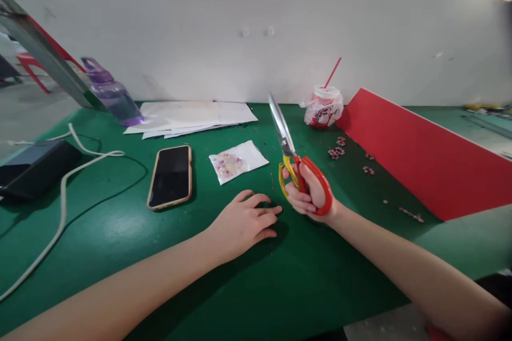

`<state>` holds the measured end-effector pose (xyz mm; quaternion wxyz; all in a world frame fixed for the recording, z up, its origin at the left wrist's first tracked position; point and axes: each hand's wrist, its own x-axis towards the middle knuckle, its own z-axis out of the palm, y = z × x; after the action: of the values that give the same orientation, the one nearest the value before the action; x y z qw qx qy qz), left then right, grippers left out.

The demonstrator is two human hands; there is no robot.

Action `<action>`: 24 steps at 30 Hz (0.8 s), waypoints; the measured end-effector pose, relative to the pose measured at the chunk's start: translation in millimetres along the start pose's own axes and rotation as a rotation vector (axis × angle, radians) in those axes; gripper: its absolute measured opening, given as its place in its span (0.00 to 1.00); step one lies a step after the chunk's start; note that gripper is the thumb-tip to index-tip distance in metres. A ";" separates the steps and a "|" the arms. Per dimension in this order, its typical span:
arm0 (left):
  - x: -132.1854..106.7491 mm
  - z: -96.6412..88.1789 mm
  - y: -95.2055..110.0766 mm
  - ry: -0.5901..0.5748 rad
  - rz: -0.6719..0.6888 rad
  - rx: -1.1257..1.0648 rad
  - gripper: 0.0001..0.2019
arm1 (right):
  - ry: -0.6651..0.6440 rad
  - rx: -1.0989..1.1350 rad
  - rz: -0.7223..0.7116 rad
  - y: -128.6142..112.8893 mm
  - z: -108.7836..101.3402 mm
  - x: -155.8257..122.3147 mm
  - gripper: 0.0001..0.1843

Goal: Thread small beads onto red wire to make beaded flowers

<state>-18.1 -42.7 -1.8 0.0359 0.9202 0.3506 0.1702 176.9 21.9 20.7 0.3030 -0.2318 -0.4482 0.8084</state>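
My right hand (308,197) grips a pair of scissors (288,152) by its red and yellow handles, with the closed blades pointing up and away from me. Just left of it, my left hand (244,224) lies palm down on the green table (120,234), fingers spread and holding nothing. A small clear bag of coloured beads (237,162) lies beyond the left hand. Small flower-shaped pieces (336,152) are scattered to the right of the scissors.
A phone (171,176) lies face up at the left. Farther left are a black box (34,168) and a white cable (64,192). At the back stand a purple bottle (112,96), white papers (192,116) and a bagged cup with a straw (324,106). A red board (424,154) lies at the right.
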 end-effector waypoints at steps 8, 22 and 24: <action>0.0 -1.1 1.5 -0.003 -0.045 -0.017 0.12 | 0.135 -0.091 -0.033 -4.6 -25.7 13.9 0.16; -0.9 0.1 5.9 0.054 -0.014 0.001 0.12 | 0.242 -0.147 -0.331 -29.5 -33.7 -5.2 0.19; -1.5 1.5 6.0 0.096 -0.004 -0.017 0.12 | 0.212 -0.129 -0.347 -30.0 -20.8 -8.9 0.20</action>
<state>-14.8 -48.1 -2.5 0.0271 0.9101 0.3522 0.2168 205.1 40.3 37.3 0.4674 -0.2539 -0.4980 0.6848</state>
